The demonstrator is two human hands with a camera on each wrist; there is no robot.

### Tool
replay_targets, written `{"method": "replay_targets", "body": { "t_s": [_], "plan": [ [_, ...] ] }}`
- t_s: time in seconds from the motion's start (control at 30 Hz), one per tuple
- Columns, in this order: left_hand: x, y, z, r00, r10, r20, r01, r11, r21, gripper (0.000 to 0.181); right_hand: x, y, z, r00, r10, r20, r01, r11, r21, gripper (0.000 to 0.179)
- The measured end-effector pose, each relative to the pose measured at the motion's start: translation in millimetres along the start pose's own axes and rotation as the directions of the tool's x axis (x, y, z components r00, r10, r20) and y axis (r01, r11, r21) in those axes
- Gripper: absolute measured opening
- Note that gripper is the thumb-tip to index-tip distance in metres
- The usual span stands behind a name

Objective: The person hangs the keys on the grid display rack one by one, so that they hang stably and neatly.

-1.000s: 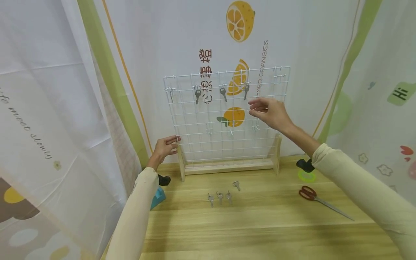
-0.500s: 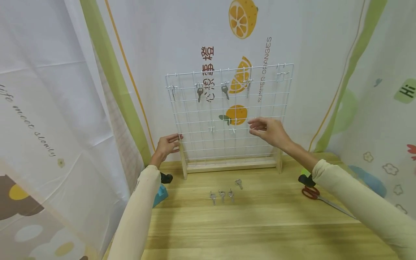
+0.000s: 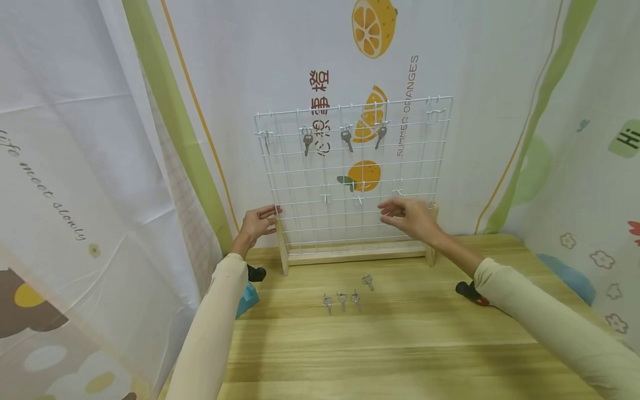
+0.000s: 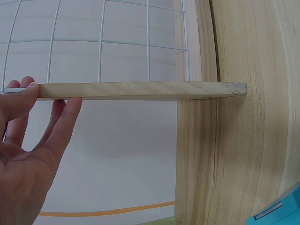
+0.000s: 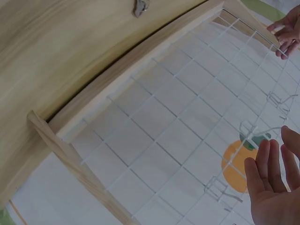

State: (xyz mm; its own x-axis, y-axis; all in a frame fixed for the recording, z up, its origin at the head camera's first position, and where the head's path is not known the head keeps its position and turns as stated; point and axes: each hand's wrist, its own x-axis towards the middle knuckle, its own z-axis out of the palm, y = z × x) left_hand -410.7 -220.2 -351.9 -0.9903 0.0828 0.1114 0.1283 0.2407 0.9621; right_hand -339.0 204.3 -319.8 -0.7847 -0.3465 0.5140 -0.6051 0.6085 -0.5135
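A white wire-grid rack stands upright in a wooden base [image 3: 350,259]. My left hand [image 3: 256,225] grips its left wooden post [image 4: 140,89], thumb on one side and fingers on the other in the left wrist view. Several keys hang from hooks along the upper grid, among them one key [image 3: 308,143] and another key [image 3: 381,136]. Lower down are bare white hooks, such as the middle hook [image 3: 358,200]. My right hand [image 3: 412,218], holding nothing, hovers before the lower right of the grid, fingers loosely bent. On the table, three ringed keys [image 3: 342,301] lie in a row, a single key [image 3: 368,282] behind them.
Red-handled scissors [image 3: 482,301] lie at the right, mostly hidden by my sleeve, beside a black object [image 3: 467,289]. A blue object [image 3: 247,300] and another black piece [image 3: 257,274] sit by my left forearm. A printed curtain [image 3: 460,72] hangs close behind the rack.
My right hand has moved down in front of the grid from near the rightmost hanging key, which has swung on its hook. The left hand keeps its grip on the post.
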Motion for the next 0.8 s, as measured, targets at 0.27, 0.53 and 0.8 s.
{"method": "replay_targets", "body": {
  "t_s": [0.27,0.53,0.8],
  "plan": [
    [0.6,0.4,1.8,1.000,-0.004,-0.015,0.005,1.000,0.008,0.049,-12.3,14.2,23.8,0.999,-0.002,0.048,0.002,1.000,0.010,0.025],
    [-0.8,4.1,0.9,1.000,-0.024,-0.009,0.024,1.000,-0.003,0.049,-19.3,29.1,52.1,0.998,-0.030,0.061,0.027,0.999,0.043,0.022],
    [0.2,3.4,1.4,1.000,-0.015,-0.015,0.015,1.000,-0.015,0.050,-26.2,42.4,75.0,0.996,-0.008,0.086,0.003,0.998,0.057,0.020]
  ]
}}
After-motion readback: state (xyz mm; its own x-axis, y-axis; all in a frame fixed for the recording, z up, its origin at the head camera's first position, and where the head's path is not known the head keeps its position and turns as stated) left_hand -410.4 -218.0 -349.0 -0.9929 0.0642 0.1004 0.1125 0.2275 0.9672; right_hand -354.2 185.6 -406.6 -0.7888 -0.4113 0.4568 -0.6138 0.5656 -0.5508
